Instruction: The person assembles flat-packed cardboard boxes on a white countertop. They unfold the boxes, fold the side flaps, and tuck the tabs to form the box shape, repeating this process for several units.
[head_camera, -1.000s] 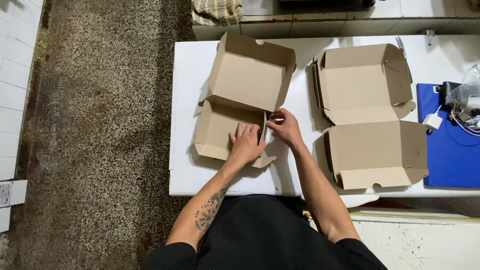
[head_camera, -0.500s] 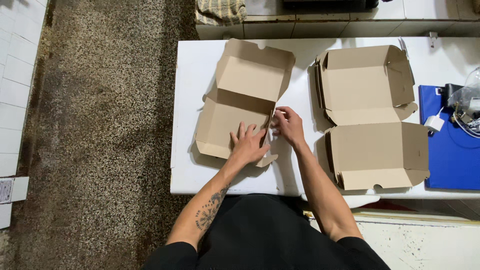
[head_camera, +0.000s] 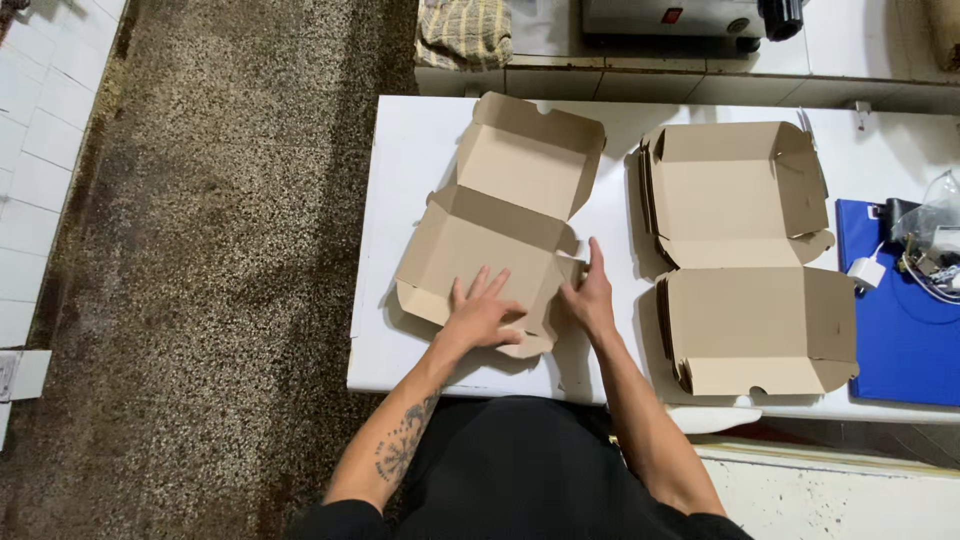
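Shifted slightly since a second ago, the flat cardboard box (head_camera: 500, 225) lies a little more askew on the white table (head_camera: 400, 300); left hand (head_camera: 482, 315) presses it, fingers spread, gripping nothing; right hand (head_camera: 590, 298) pinches its side flap — best creased while the base is pinned; folded boxes (head_camera: 745, 260) lie beside.

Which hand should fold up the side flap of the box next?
Probably the right hand: it already rests at the side flap of the flat box, while the left hand lies flat on the base panel.
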